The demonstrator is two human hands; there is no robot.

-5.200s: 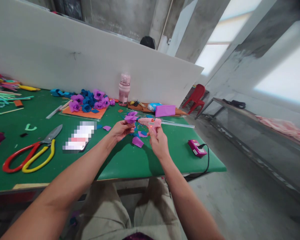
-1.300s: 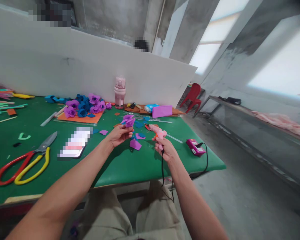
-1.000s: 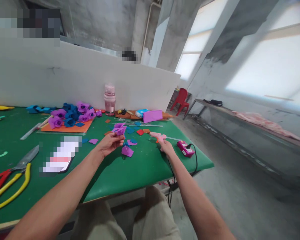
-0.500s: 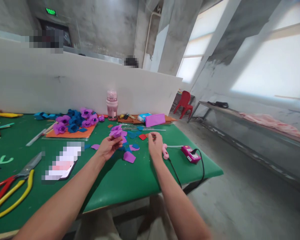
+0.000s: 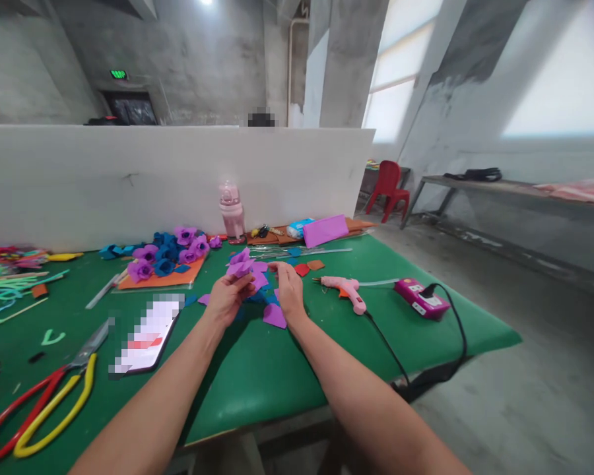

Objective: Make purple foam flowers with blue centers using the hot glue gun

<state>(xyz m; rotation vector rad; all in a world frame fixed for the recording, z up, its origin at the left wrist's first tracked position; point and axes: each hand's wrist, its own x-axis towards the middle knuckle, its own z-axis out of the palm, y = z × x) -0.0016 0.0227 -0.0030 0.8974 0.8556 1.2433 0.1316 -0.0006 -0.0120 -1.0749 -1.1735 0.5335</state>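
A purple paper flower [image 5: 240, 265] is held just left of the centre of the frame, above the green table [image 5: 287, 369]. It is pinched from below by the left hand [image 5: 229, 298], whose fingers [image 5: 242, 285] are closed around its base. The right hand [image 5: 290, 289] is seen just beside it, to the right of centre; its fingers are bent and its fingertips [image 5: 276, 267] are brought up to the edge of the flower, though whether a petal is gripped between them cannot be told. Loose purple and blue paper pieces [image 5: 274, 315] are scattered on the table under and in front of both hands.

To the right of the hands, a pink glue gun [image 5: 344, 286] is laid flat on the table, untouched, with its nozzle pointed left. A black cord [image 5: 391, 346] is led from its handle toward the near edge of the table. Further right, a small magenta box [image 5: 422, 298] with a plug in it is seen near the table's right edge.

In the left middle of the frame, finished purple and blue flowers [image 5: 171, 251] are piled on an orange sheet [image 5: 161, 280]. A phone [image 5: 146, 333] is laid left of the left forearm, and scissors [image 5: 44, 409] with red and yellow handles are seen in the lower left corner. A pink bottle [image 5: 231, 212] is stood against the white board [image 5: 129, 178] at the back of the table.
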